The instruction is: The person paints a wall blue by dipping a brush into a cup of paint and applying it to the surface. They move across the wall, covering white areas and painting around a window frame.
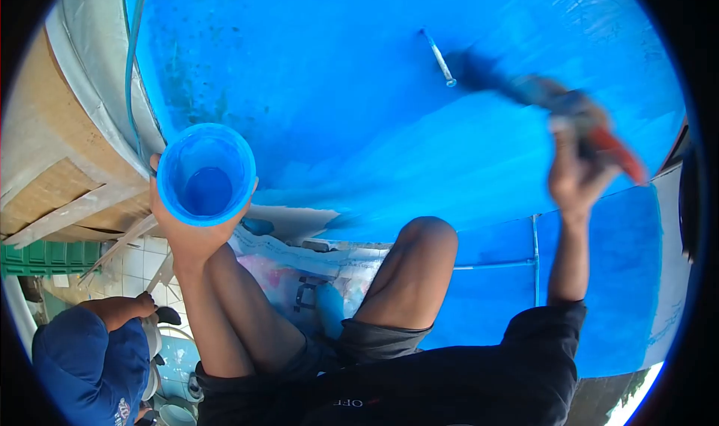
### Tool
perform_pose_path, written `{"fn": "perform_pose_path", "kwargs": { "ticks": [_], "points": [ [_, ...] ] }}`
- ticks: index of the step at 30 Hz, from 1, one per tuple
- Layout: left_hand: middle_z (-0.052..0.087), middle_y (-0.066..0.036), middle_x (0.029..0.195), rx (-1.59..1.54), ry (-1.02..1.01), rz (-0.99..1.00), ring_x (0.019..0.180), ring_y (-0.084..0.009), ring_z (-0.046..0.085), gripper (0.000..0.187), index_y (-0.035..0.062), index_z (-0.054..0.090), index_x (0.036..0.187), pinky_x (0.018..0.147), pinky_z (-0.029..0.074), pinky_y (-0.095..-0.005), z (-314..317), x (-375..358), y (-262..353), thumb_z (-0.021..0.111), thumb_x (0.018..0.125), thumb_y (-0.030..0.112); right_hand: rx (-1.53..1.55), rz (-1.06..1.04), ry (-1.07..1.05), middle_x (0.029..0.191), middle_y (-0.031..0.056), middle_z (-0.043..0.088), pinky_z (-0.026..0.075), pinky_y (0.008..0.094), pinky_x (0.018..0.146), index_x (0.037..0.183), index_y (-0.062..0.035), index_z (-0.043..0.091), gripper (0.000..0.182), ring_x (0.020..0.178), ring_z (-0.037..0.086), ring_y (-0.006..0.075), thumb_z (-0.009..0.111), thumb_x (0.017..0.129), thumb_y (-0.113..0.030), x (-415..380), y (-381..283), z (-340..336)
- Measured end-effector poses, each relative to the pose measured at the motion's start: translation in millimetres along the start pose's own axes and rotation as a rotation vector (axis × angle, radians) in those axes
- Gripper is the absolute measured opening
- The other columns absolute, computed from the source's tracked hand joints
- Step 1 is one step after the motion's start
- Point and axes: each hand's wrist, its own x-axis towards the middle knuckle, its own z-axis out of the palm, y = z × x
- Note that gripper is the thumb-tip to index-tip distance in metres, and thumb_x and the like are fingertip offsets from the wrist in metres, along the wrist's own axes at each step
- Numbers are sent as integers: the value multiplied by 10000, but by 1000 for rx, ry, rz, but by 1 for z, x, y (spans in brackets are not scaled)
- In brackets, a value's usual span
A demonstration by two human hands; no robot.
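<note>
My left hand (196,239) is wrapped around a blue cup (244,145), tilted so its open mouth faces me, with dark blue paint (207,192) at the bottom. My right hand (571,177) grips a paintbrush with a red handle (619,153), both smeared by motion. The brush's dark bristle end lies over a large blue-painted surface (337,74). Wet-looking darker and lighter streaks run across that surface. A bolt-like metal pin (438,58) sticks out of it, close to the bristles.
A teal hose (132,59) runs along the surface's left edge. Wooden boards (67,190) and a green crate (52,257) lie further left. A co-worker in a blue shirt (90,358) is at lower left, near basins (176,411). A stained sack (281,265) lies between my knees.
</note>
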Motion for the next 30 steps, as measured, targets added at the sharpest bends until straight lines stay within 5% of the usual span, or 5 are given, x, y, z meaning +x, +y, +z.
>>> {"fn": "perform_pose_path", "kwargs": {
  "ticks": [5, 7, 10, 19, 30],
  "points": [
    [701, -123, 1016, -28, 17, 14, 911, -258, 681, 605, 19, 664, 1085, 832, 525, -389, 6, 2, 0, 954, 584, 193, 50, -284, 440, 1027, 221, 722, 569, 331, 816, 970, 123, 608, 131, 944, 727, 288, 613, 979, -8, 40, -9, -30],
    [707, -127, 1037, 11, 41, 0, 925, -261, 693, 635, 15, 671, 1088, 833, 534, -385, 6, -1, -12, 964, 555, 197, -783, 74, -89, 1218, 262, 672, 589, 357, 803, 1127, 45, 658, 251, 996, 717, 333, 720, 895, -30, -34, -1, 18],
    [706, -128, 1040, 86, 8, 69, 919, -259, 693, 646, 14, 675, 1077, 824, 538, -382, 1, 2, -14, 970, 535, 204, 44, -347, -150, 1191, 268, 663, 554, 539, 948, 1024, -60, 715, 346, 1132, 657, 448, 857, 711, -21, -135, -6, 103],
    [728, -62, 905, 80, 41, 49, 779, -144, 676, 464, -6, 698, 999, 745, 548, -294, -17, 5, -4, 951, 655, 178, 431, 99, -422, 1254, 163, 659, 593, 403, 903, 1018, -81, 692, 375, 1147, 662, 364, 712, 681, 84, -245, -68, 252],
    [739, -72, 925, 128, 58, 43, 812, -159, 702, 508, 9, 695, 1041, 765, 563, -313, -20, 4, -8, 954, 639, 180, 135, 299, 16, 1098, 309, 687, 572, 463, 901, 1036, 40, 593, 119, 1081, 691, 420, 581, 978, -63, -143, -89, 103]
  ]
}}
